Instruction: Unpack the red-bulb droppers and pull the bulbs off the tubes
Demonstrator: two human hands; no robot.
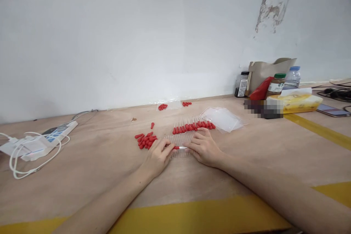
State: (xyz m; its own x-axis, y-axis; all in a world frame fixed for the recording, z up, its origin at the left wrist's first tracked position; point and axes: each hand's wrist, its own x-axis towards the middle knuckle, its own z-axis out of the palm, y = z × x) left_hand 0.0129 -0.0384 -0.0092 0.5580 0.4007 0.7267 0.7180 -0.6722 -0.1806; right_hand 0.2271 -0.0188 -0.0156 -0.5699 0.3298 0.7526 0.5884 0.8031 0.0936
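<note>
My left hand [158, 156] is closed, its fingers pinching a red rubber bulb [176, 147]. Into or against the bulb's right end runs a clear glass dropper tube [182, 147], and my right hand [205, 148] is closed on that tube. Beneath both hands lies a row of bare glass tubes [179, 139] side by side on the table. Just beyond them is a row of droppers [189, 127] with red bulbs on their near ends. A pile of loose red bulbs [145, 141] sits left of the tubes, partly behind my left hand.
Small groups of red bulbs [162, 106] on clear plastic lie near the wall. Clear plastic bags [222, 119] rest right of the droppers. At left is a power strip [49, 142] with white cables. A tissue pack [301, 102], jar [275, 85] and paper bag [268, 73] stand at right.
</note>
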